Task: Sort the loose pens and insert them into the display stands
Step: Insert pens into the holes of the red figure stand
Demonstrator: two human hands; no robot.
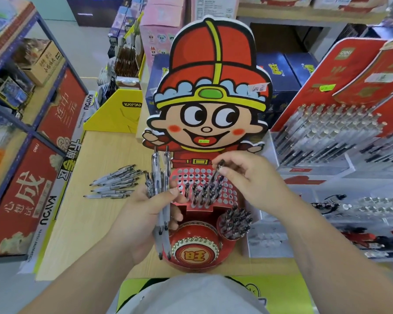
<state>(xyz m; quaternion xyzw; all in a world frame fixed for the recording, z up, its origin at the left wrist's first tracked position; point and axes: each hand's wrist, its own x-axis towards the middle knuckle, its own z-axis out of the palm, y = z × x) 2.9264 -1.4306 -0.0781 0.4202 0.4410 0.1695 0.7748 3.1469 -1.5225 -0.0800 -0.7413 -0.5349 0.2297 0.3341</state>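
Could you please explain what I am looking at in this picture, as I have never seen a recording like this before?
There is no machine here. A person wears a camera on the head, so the one picture looks down over their own two hands. The left hand grips a bundle of pens. The right hand pinches a single pen above the hole panel of a cartoon display stand, where some pens stand in holes. More loose pens lie on the wooden table to the left, and a round cup at the stand's front holds others.
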